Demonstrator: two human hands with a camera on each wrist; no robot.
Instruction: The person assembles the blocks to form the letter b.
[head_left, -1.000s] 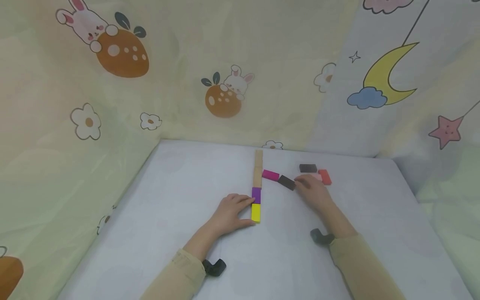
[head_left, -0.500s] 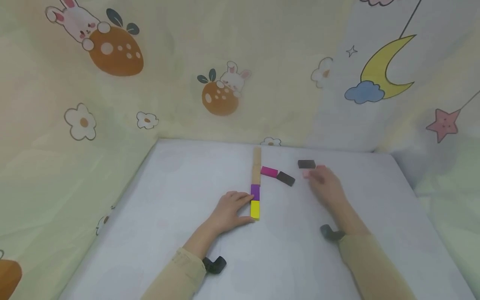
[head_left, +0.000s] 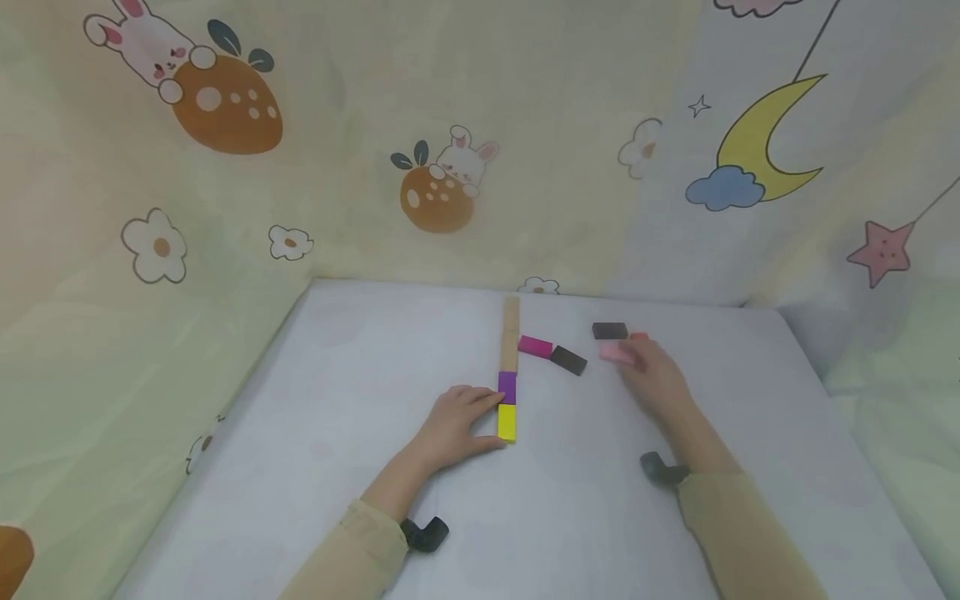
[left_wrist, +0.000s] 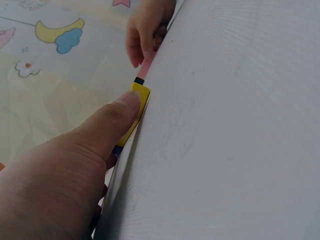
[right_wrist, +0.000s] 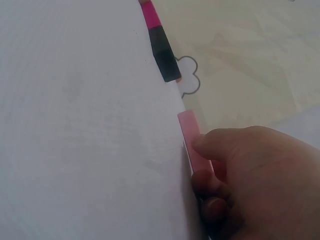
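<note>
Beyond the left grip (head_left: 453,421), a tan wooden strip (head_left: 511,333) lies flat on the white counter (head_left: 337,400), running away from it. Between the two grips, a magenta block (head_left: 535,345) and a dark block (head_left: 568,360) lie end to end, slanting off that strip. Just past the right grip (head_left: 652,375) lie a second dark block (head_left: 609,331) and a partly hidden red block (head_left: 639,336), and behind everything hangs a cloth with a rabbit (head_left: 442,187), a moon (head_left: 757,142) and a star (head_left: 882,250).

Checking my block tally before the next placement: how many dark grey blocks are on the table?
2. One flat dark grey wooden block lies angled against the magenta block; another sits farther back, near the right hand. That hand may hide others.
</note>
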